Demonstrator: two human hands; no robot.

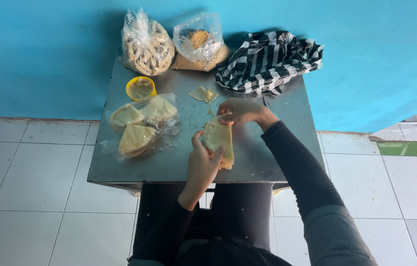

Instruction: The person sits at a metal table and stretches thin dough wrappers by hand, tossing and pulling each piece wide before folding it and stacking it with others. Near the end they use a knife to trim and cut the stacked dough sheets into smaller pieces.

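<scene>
keep your left hand [202,165] cupped under the folded wrapper stack [219,143] while your right hand [240,111] pinches its top edge; peel slowly so the thin sheet doesn't tear. both hands are closed on the stack, held just above the metal table [267,162] near its front edge. it looks pale tan, soft and floppy, folded into a half-round, edges slightly ragged.

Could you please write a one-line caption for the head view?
Both hands, left and right, hold a folded pastry sheet over a metal table.
</scene>
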